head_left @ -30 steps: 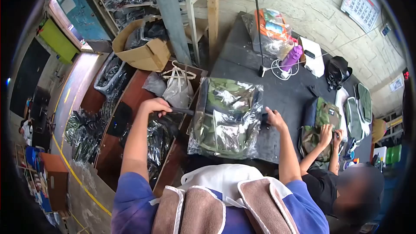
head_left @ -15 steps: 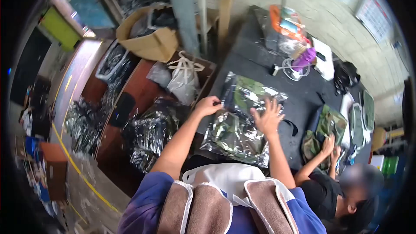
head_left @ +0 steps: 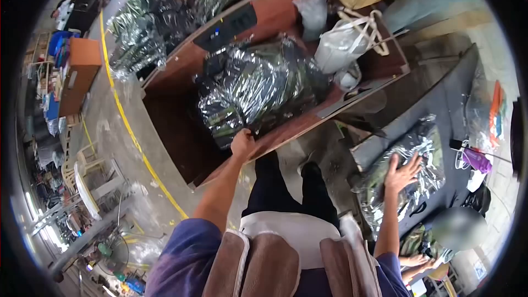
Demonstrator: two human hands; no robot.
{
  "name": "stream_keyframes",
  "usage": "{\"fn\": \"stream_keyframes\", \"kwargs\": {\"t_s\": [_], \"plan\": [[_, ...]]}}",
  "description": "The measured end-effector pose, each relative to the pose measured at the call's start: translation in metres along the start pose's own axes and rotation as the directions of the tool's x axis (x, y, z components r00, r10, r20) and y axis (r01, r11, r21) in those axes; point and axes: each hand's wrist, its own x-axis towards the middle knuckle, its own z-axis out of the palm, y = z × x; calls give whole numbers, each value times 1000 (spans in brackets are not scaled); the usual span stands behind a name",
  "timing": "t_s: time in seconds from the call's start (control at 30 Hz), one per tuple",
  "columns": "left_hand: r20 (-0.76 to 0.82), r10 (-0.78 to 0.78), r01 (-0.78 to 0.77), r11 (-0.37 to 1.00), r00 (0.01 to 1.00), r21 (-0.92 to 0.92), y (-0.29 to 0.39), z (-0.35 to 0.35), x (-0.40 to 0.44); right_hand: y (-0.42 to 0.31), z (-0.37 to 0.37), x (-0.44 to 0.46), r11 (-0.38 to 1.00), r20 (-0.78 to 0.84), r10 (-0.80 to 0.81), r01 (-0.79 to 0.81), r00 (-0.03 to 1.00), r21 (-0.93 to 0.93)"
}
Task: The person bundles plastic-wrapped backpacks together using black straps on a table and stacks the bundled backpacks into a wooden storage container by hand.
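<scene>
Spread apart, the fingers of the right hand (head_left: 401, 174) rest on the plastic-wrapped bag (head_left: 432, 151) on the black bench (head_left: 454, 104). The left hand (head_left: 242, 144) meets the wrapped pile (head_left: 256, 82) inside the wooden bin (head_left: 275, 8), fingers curled; whether they grip, I cannot tell.

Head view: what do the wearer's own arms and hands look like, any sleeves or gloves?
Left sleeve and right sleeve are short, mottled blue-purple fabric. Left hand and right hand are bare: no gloves, and no watch or cable shows.
</scene>
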Motion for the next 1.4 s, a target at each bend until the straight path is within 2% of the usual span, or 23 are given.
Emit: {"fn": "stream_keyframes", "kwargs": {"t_s": [0.03,0.1,0.17,0.2,0.23,0.4,0.47,0.5,0.57,0.63,0.7,0.77,0.8,0.83,0.9,1.0,1.03,1.1,1.17,1.23,1.3,1.33,1.4], "plan": [[195,-81,51,987,977,151,-13,-5,7,-1,1,-1,1000,-17,-6,6,1000,2],[367,113,-243,913,923,329,-47,-1,23,5,7,0,999,-47,-47,47,998,-17],[636,71,-479,722,769,499,-74,18,55,11,9,0,993,-76,-119,120,990,8],[700,48,-549,660,712,513,-79,26,73,15,11,1,990,-83,-139,141,987,18],[756,20,-617,593,654,518,-87,37,90,19,13,3,986,-90,-160,163,983,31],[757,206,-784,123,620,609,-121,75,155,34,20,2,992,-74,-121,122,990,21],[766,255,-798,40,590,601,-114,69,165,38,21,2,989,-84,-143,145,986,20],[856,21,-855,-20,517,518,-103,65,169,35,21,3,988,-93,-151,154,984,23],[850,-198,-865,21,489,502,-113,62,166,29,18,2,986,-81,-158,162,984,39],[796,-193,-765,222,573,605,-161,60,152,28,20,2,988,-88,-155,157,984,13],[812,-186,-783,217,554,583,-153,6,137,15,14,2,999,-57,-42,43,997,14],[751,-207,-669,351,627,655,-110,-63,125,8,6,0,994,-80,-89,94,993,63],[691,-227,-584,393,686,710,-90,-91,122,-3,-3,-1,1000,-39,-18,19,999,21],[665,-65,-591,398,744,701,-79,-124,114,-3,-6,1,999,-22,-9,9,1000,35],[526,295,-595,528,798,606,-57,-182,101,-12,-13,-1,998,-3,57,-57,998,1],[228,391,-453,768,892,453,81,-270,44,-18,-28,-1,995,52,92,-93,994,22],[112,488,-498,815,865,295,115,-285,26,-19,-34,-2,994,81,102,-104,991,19],[61,438,-438,899,897,-20,189,-307,-12,-17,-35,-10,985,89,90,-102,992,141],[-23,503,-472,792,864,-386,259,-320,-64,-41,-92,-31,926,138,-223,165,965,339],[-20,426,-316,637,904,-703,299,-318,-102,-68,-147,-65,551,-40,-540,389,840,738],[-24,301,-130,336,953,-933,365,-327,-170,-90,-181,-86,502,-125,-652,549,748,668],[-18,381,-95,184,924,-978,378,-329,-187,-92,-178,-88,506,-237,-570,563,787,654],[-31,508,-49,22,861,-999,404,-336,-231,-76,-199,-73,507,-429,-327,539,842,673]]}}
